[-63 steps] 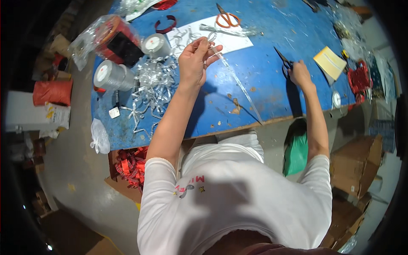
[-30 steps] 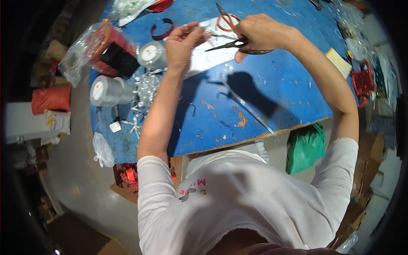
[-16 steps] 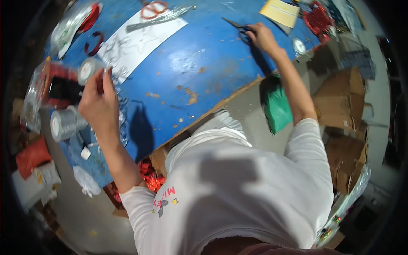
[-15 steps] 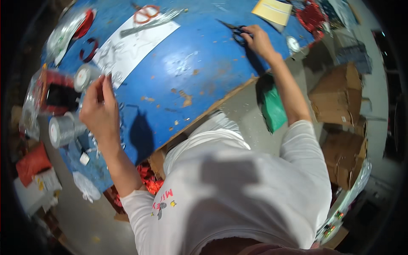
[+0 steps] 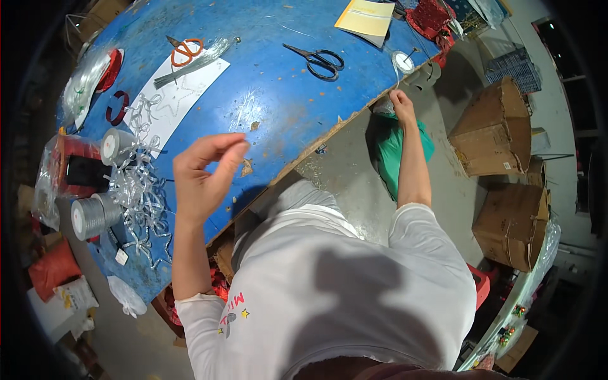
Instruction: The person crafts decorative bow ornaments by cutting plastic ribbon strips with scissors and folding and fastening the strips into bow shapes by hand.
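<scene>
My left hand point(image 5: 206, 171) is raised over the front of the blue table point(image 5: 278, 120), thumb and fingers drawn into a loose pinch; I cannot tell whether anything thin is between them. My right hand point(image 5: 400, 101) is closed at the table's right edge, above a green bag point(image 5: 399, 149). A thin silver strand point(image 5: 397, 76) runs from it up to a small flat spool point(image 5: 403, 61). Black scissors point(image 5: 320, 60) lie on the table, clear of both hands. A tangle of curled silver ribbon point(image 5: 139, 187) lies left of my left hand.
Orange-handled scissors point(image 5: 183, 49) and a silver bundle rest on a white sheet point(image 5: 180, 98). Silver ribbon rolls point(image 5: 92, 215) and a red box point(image 5: 76, 168) stand at the left, a yellow pad point(image 5: 367, 16) at the back. Cardboard boxes point(image 5: 500, 126) stand on the floor at right.
My right hand left the black scissors on the table and dropped to the table's right edge. My left hand moved from the ribbon rolls toward the table's middle.
</scene>
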